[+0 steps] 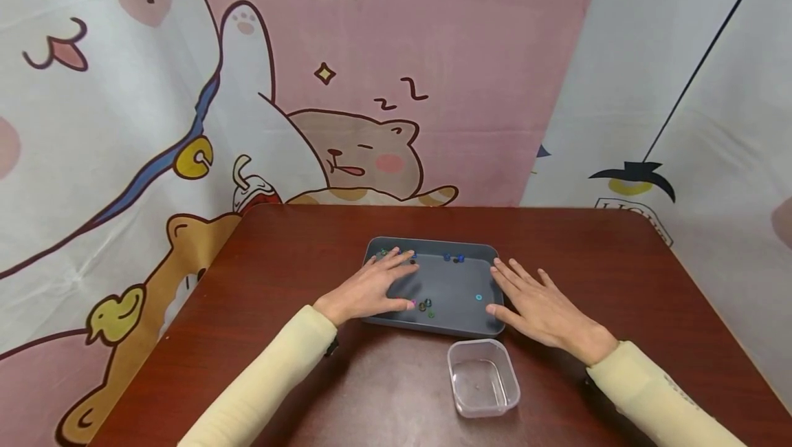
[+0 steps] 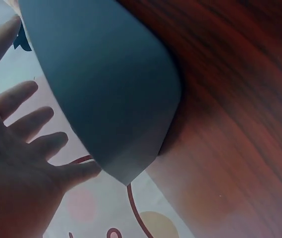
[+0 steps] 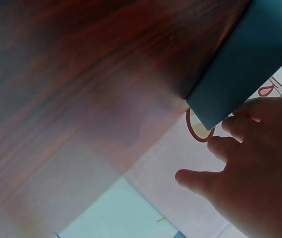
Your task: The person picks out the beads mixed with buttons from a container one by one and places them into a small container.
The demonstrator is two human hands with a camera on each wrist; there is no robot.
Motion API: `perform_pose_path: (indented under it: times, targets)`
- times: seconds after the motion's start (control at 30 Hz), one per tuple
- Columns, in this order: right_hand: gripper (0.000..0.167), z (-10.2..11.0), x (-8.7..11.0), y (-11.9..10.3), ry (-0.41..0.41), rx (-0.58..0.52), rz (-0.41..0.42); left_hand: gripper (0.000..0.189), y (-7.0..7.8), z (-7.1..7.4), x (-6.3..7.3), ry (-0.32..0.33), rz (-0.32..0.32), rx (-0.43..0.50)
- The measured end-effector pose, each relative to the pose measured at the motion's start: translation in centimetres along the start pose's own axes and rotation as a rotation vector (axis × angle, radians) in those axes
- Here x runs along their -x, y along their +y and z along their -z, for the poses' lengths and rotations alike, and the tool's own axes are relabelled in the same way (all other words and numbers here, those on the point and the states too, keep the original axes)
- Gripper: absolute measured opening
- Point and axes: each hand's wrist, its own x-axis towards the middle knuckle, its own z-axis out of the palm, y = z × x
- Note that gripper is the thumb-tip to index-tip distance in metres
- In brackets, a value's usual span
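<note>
A shallow grey tray (image 1: 458, 282) lies on the table with several small beads in it. Blue beads (image 1: 460, 258) sit along its far side, a light blue ring (image 1: 478, 297) lies toward the right, and green and dark beads (image 1: 423, 307) are at the near left. My left hand (image 1: 371, 287) is spread over the tray's left end, fingers extended, holding nothing. Over the right end my right hand (image 1: 538, 306) is spread the same way. Both wrist views show the tray's outer wall (image 2: 106, 84) beside the fingers; whether they touch it I cannot tell.
A clear square plastic container (image 1: 482, 378) stands just in front of the tray's near right side. The brown wooden table (image 1: 297, 247) extends around both. Behind it hangs a cartoon-printed cloth (image 1: 482, 89).
</note>
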Motion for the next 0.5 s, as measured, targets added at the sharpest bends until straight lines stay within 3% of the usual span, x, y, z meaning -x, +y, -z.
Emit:
perform_pose_path:
  times: [0.37,0.5]
  targets:
    - [0.087,-0.1,0.1,0.0,0.002,0.01,-0.013,0.061,0.2,-0.5,-1.5,-0.081,-0.126,-0.027]
    - [0.087,-0.1,0.0,0.0,0.003,0.013,-0.012,0.056,0.4,-0.6,-1.8,-0.089,-0.14,-0.062]
